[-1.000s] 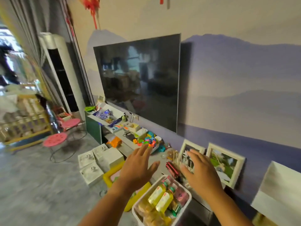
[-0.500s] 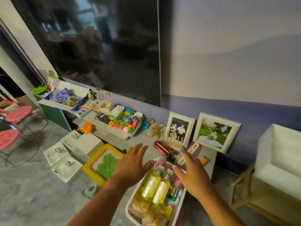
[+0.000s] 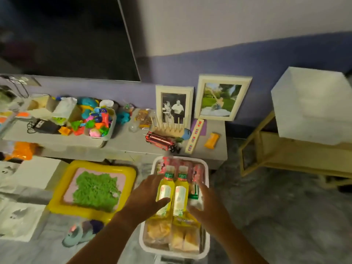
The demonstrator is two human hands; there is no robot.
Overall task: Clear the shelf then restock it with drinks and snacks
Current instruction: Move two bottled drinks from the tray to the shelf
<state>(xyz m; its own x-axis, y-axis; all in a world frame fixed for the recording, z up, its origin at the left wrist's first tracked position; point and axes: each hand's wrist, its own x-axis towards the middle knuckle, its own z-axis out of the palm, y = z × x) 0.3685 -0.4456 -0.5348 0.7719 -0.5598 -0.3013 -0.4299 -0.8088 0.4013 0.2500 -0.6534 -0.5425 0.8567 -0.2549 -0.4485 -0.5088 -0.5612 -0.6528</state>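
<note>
A white basket [image 3: 206, 242] on the floor holds two yellow drink bottles [image 3: 181, 193], pink bottles behind them and bagged snacks [image 3: 177, 237] in front. My left hand [image 3: 146, 197] hovers over the basket's left side, fingers spread, thumb near a yellow bottle. My right hand [image 3: 207, 206] hovers over the right side, fingers apart. Neither hand holds anything. Beyond the basket runs the low grey shelf [image 3: 125, 141], crowded with a red toy bus [image 3: 162, 142], a tub of colourful toys [image 3: 97, 119], two framed photos [image 3: 219, 98] and an orange packet [image 3: 211, 140].
A yellow tray of green sand [image 3: 93, 187] lies on the floor left of the basket, with white boxes [image 3: 28, 174] and small slippers [image 3: 82, 232] nearby. A wooden stand with a white box [image 3: 312, 105] is at right. A dark TV screen [image 3: 66, 37] hangs above the shelf.
The view has tilted down and closer to the shelf and basket. Both hands have lowered from in front of the shelf to just above the bottles in the basket.
</note>
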